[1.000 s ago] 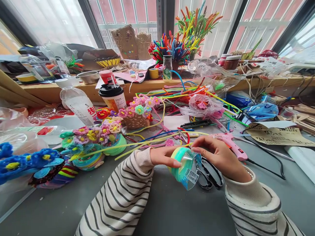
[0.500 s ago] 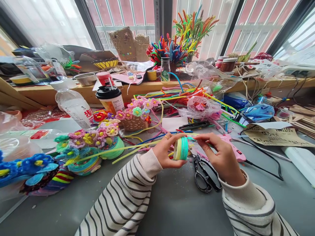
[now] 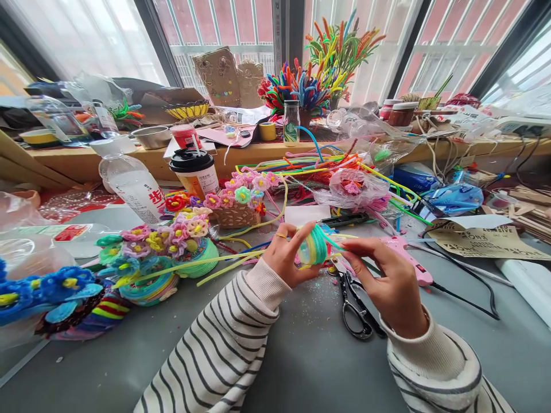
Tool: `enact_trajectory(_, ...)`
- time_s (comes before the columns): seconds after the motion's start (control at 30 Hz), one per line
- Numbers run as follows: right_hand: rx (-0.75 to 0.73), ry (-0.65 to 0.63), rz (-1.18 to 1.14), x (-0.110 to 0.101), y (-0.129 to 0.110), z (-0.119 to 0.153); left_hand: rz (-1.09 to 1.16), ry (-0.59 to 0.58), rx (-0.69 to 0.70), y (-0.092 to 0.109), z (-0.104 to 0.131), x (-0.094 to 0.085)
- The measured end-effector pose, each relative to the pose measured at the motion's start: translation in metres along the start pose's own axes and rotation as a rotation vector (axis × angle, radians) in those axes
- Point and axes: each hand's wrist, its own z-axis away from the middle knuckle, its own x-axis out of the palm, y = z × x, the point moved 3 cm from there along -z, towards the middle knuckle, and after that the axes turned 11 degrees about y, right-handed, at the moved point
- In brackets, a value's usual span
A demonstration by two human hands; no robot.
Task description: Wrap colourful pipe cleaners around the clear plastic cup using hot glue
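Note:
My left hand (image 3: pixel 287 252) is closed around a small round cup-like form (image 3: pixel 313 245) wrapped in yellow and turquoise pipe cleaner. From its turquoise side a strand of turquoise pipe cleaner (image 3: pixel 331 244) stretches to my right hand (image 3: pixel 383 275), whose thumb and forefinger pinch it. Below and between the hands lie black-handled scissors (image 3: pixel 356 307) on the grey table. Behind my right hand rests a pink glue gun (image 3: pixel 408 261) with a black cord. A black utility knife (image 3: pixel 346 219) lies beyond the hands.
Fuzzy flower pots (image 3: pixel 146 275) crowd the left side, near a plastic bottle (image 3: pixel 133 186) and a lidded paper cup (image 3: pixel 196 172). Loose pipe cleaners (image 3: pixel 301 163) spread across the back. At right lie sandpaper (image 3: pixel 482 238) and cords. Glitter specks dot the table.
The wrapped form has turned in my left hand, so its turquoise side faces more toward my right hand. The turquoise strand between the hands shows more clearly.

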Motion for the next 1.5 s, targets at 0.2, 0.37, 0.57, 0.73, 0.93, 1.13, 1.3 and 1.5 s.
enact_trajectory(0.2, 0.034, -0.041, -0.038, 0.003, -0.004, 0.001, 0.071, 0.079, -0.14, -0.001, -0.001, -0.002)
enact_trajectory(0.37, 0.051, -0.088, -0.072, 0.008, -0.008, 0.003, 0.094, 0.109, -0.207, -0.001, -0.001, -0.004)
enact_trajectory(0.57, 0.077, -0.124, -0.093, 0.014, -0.006, 0.006, 0.221, 0.104, -0.368, -0.002, -0.001, -0.002)
enact_trajectory(0.73, 0.078, -0.148, -0.074, 0.016, -0.007, 0.007, 0.356, 0.113, -0.579, 0.002, -0.002, -0.005)
enact_trajectory(0.93, -0.06, -0.108, -0.039, 0.017, -0.01, 0.006, 0.523, 0.036, -0.762, -0.001, -0.002, -0.004)
enact_trajectory(1.13, -0.099, -0.066, -0.033, 0.017, -0.008, 0.007, 0.635, 0.077, -0.828, -0.005, 0.001, 0.002)
enact_trajectory(1.3, -0.066, -0.005, -0.003, 0.017, -0.006, 0.006, 0.785, 0.108, -0.955, -0.005, 0.001, 0.006)
enact_trajectory(1.5, -0.021, 0.027, 0.017, 0.017, -0.005, 0.005, 0.852, 0.048, -1.046, -0.001, 0.0, 0.004)
